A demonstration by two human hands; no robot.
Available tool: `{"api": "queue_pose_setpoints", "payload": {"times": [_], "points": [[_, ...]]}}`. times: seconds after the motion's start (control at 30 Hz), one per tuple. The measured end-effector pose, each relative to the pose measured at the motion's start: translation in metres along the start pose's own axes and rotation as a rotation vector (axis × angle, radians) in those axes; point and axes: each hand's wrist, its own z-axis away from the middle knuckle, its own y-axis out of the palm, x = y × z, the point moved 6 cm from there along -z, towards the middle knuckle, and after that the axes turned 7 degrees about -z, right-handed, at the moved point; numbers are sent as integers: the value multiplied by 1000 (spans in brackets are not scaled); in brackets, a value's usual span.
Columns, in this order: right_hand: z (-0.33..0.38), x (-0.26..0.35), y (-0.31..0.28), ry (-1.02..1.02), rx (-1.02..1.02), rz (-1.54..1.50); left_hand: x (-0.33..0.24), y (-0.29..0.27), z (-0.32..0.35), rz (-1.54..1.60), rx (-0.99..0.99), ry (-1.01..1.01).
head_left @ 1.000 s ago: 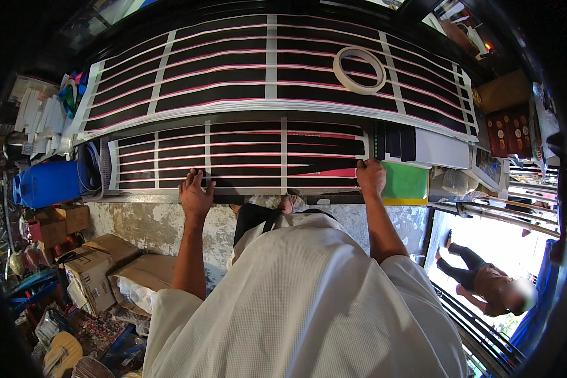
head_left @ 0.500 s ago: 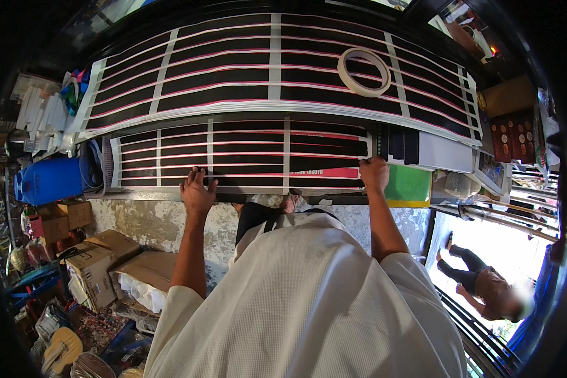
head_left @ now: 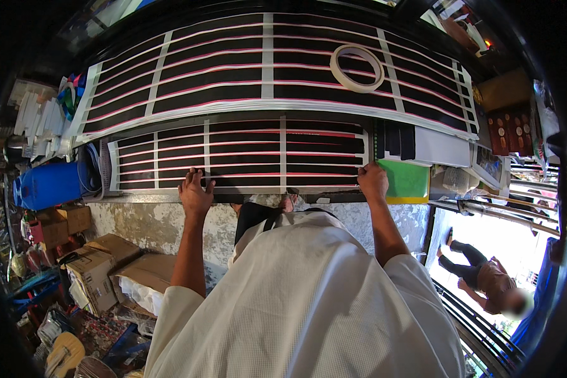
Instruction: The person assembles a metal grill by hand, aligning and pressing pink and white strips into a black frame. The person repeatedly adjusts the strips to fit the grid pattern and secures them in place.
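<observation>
The lower striped panel [head_left: 246,159] lies flat on the work surface just beyond the person's body, its long side running left to right before us. Nearest to us, the white shirt [head_left: 309,296] fills the lower middle, and a bare forearm reaches forward on either side of it. We see the left hand [head_left: 196,192] palm down at the panel's near edge, its fingers slightly spread and bent, the tips resting on the black and white rows with nothing visibly held. The right hand [head_left: 374,181] is at the near right corner, its fingers curled in toward the end of a black row; we cannot tell whether they pinch it or only press on it. Across the panel, we find thin white lines edged with red, and pale bands crossing them. Just right of it lie a green sheet [head_left: 406,179] with a yellow edge and some dark folded pieces [head_left: 398,143]. To the left stands a blue container [head_left: 47,184]. Farther forward, we see a larger striped panel [head_left: 214,79], with a cream tape roll [head_left: 360,87] lying on its right part. Well off to the right, a person [head_left: 492,280] shows in bright light.
</observation>
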Motion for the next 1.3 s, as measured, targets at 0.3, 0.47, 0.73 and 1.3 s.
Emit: {"api": "queue_pose_setpoints", "payload": {"times": [0.3, 0.47, 0.73, 1.3], "points": [[10, 20, -10, 87, -18, -2, -14, -4, 7, -62, -144, 33], [41, 99, 3, -581, -19, -323, -96, -11, 17, 353, -254, 243], [56, 188, 74, -761, 178, -312, -197, 1, 0, 351, -154, 432], [52, 188, 90, -667, 232, -250, -202, 13, -7, 312, -22, 378]]}}
